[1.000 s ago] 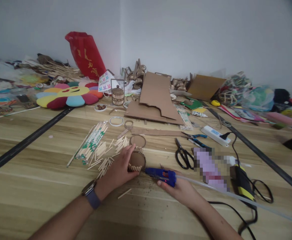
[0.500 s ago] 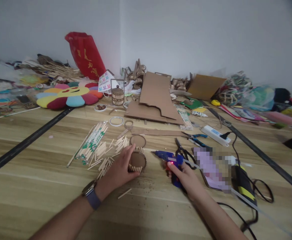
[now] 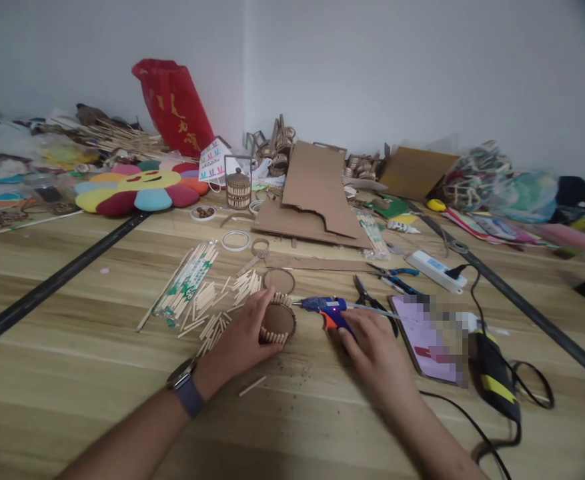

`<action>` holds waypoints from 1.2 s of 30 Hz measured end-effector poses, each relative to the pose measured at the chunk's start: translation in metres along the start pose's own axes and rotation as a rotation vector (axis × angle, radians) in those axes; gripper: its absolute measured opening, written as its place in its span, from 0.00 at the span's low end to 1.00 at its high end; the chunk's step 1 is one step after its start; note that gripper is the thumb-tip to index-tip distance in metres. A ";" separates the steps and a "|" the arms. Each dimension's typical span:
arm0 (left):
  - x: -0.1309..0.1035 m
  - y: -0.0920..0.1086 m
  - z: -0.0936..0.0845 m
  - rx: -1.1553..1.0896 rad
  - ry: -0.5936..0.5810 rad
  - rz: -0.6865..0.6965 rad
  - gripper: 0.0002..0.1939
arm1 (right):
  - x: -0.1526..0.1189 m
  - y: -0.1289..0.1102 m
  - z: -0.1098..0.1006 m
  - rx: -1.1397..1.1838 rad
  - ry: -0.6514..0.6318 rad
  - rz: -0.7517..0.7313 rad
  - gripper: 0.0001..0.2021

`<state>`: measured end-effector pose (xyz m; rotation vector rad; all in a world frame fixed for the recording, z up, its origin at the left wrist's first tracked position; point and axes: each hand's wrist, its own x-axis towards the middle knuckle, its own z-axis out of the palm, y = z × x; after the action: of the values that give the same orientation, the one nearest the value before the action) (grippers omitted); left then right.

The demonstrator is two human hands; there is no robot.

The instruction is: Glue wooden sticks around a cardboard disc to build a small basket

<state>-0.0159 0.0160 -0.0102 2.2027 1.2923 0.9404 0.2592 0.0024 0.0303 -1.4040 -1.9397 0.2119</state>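
My left hand (image 3: pixel 245 333), wearing a watch, is closed around the left side of a small round cardboard base (image 3: pixel 278 319) edged with short upright sticks. The thumb rests at its near rim and the fingers at its far rim. My right hand (image 3: pixel 375 347) has its thumb and fingers around the handle of a blue hot glue gun (image 3: pixel 325 307), partly hiding the handle. The gun is low over the table, its red light lit, nozzle pointing left close to the base's rim. A clear glue stick trails from its back. Behind the base lies another cardboard disc (image 3: pixel 279 281).
Loose short sticks (image 3: pixel 215 330) and a bagged bundle of sticks (image 3: pixel 188 280) lie left. Scissors (image 3: pixel 365 293), pliers (image 3: pixel 397 271), a phone (image 3: pixel 425 340) and a power strip (image 3: pixel 436 270) are right. Cardboard sheets (image 3: pixel 315 190) and a finished lidded basket (image 3: pixel 238 190) stand behind.
My right hand has brought the glue gun left and turned it, so its nozzle is now near the base. The left hand keeps its hold on the base.
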 end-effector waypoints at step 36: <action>0.000 -0.002 -0.002 -0.001 -0.007 0.024 0.54 | -0.024 -0.105 0.054 0.159 -0.524 -0.610 0.07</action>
<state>-0.0189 0.0171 -0.0099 2.2241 1.2645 0.9413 0.1484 -0.0458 0.0342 -0.6344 -2.6122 0.4616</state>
